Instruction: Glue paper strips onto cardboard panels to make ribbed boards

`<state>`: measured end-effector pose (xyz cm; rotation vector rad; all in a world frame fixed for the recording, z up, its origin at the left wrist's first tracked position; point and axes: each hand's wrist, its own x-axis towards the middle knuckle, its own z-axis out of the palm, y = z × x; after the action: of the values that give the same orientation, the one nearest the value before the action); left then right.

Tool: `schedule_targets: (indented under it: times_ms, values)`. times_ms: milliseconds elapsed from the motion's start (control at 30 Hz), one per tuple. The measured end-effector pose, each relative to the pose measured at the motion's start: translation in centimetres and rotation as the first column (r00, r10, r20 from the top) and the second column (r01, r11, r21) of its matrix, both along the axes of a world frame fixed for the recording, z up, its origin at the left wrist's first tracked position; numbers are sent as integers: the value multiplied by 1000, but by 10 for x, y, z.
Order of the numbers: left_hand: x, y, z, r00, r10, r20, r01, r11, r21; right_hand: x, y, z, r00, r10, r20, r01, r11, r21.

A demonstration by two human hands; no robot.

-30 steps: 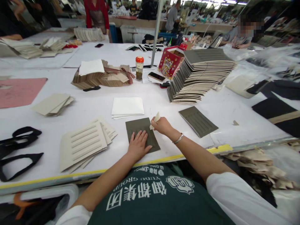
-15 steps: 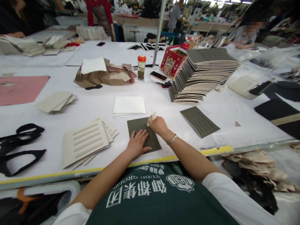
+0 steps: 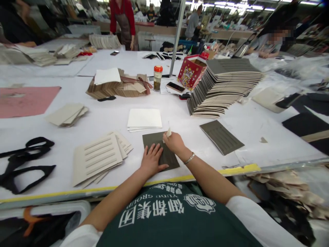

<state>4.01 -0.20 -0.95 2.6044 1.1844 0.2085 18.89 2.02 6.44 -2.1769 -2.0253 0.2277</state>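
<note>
A dark olive-grey panel [image 3: 151, 138] lies flat near the front edge of the white table. My left hand [image 3: 153, 158] rests on it with fingers spread. Gripped in my right hand [image 3: 175, 142] is a small cream-coloured flat piece [image 3: 168, 132], held over the panel's upper right part; whether it touches the panel I cannot tell. Just behind the panel lie several white sheets [image 3: 144, 118]. Left of it is a fanned pile of beige ribbed panels [image 3: 97, 157]. A second dark ribbed panel [image 3: 221, 137] lies apart on the right.
A tall leaning stack of dark panels [image 3: 226, 89] stands at the back right beside a red box [image 3: 191, 72]. Behind are a jar with an orange lid [image 3: 157, 79], a phone [image 3: 175, 86] and a metal pole [image 3: 177, 37]. Black strips [image 3: 28, 164] lie left. Other people work further back.
The view has shifted slightly, so everything sits a little lower and further right. My left hand stays flat on the panel, and my right hand still grips the cream piece.
</note>
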Motion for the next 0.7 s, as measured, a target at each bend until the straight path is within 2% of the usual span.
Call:
schedule_targets:
  times_ms: [67, 133, 200, 267, 367, 500, 567, 633, 700]
  values:
    - [-3, -3, 4, 1000, 5, 3, -4, 999, -35, -5, -7, 6, 1000, 15, -21, -16, 999, -30]
    - [-7, -5, 8, 1000, 5, 10, -4, 997, -83, -6, -32, 8, 995, 71, -68, -77, 993, -89]
    - [-11, -5, 9, 1000, -2, 28, 5, 993, -122, -2, -59, 2, 986, 85, -145, -103, 987, -124]
    - [-16, -4, 9, 998, -15, 58, 23, 989, -144, 3, -72, -7, 968, 86, -234, -115, 987, -114]
    - [-21, -4, 7, 996, -33, 85, 47, 984, -170, 1, -57, -10, 959, 73, -275, -84, 996, -30]
    - [-23, -3, 0, 995, 14, 101, 2, 987, -158, -17, -9, -5, 977, 54, -208, -38, 996, 79]
    - [-23, -1, -4, 994, 26, 102, -10, 988, -154, -25, 1, -5, 984, 50, -174, -33, 994, 100]
    - [-22, 0, -6, 994, 44, 97, -29, 989, -147, -27, -9, -9, 987, 48, -157, -36, 997, 74]
    - [-22, -2, -4, 994, 75, 75, -65, 990, -124, -25, -36, -13, 988, 55, -147, -52, 998, 24]
